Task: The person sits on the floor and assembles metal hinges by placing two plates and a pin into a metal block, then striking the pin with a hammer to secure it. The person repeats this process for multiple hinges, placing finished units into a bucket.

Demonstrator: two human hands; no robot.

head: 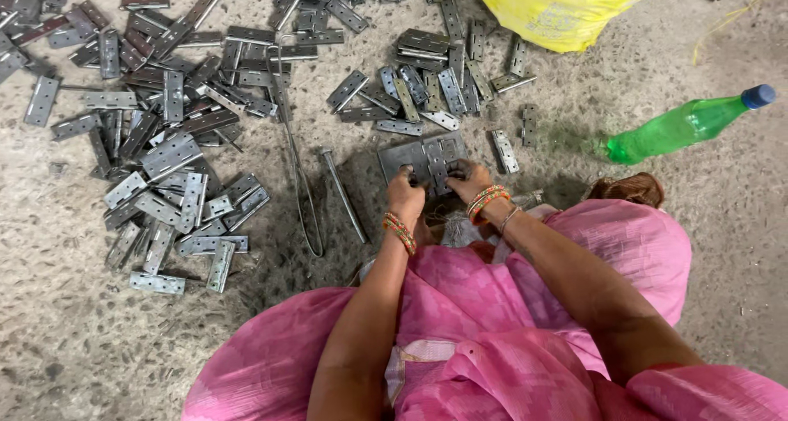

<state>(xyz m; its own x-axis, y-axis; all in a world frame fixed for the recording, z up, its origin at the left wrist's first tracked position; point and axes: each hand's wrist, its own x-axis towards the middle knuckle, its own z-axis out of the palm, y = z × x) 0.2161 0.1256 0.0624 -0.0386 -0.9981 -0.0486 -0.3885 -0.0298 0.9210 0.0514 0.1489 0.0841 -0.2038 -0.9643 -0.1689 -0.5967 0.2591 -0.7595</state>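
Head view, looking down at a concrete floor (657,142) strewn with metal parts. Landmark: a flat steel hinge plate (423,160), lying on the floor just ahead of the pink-draped knees (492,306). Left hand (405,193) pressing on the plate's near edge, fingers curled down onto it, closed around nothing that can be made out. Right hand (469,180) resting on the plate's near right corner, fingers likewise bent and touching the metal; whether something small is pinched beneath cannot be told. Just left of the plate, two long steel rods (345,195), near-parallel, apart from it. Farther left, a wide heap of loose hinges (164,142); beyond the plate, a smaller cluster of hinges (427,84). Well to the plate's right, a green plastic bottle (685,123) on its side with a blue cap. Beyond and right, a yellow sack (566,6). Plate judged stiff, fairly heavy for its size, smooth and possibly sharp-edged; best taken by the long side edges, clear of the knuckle.
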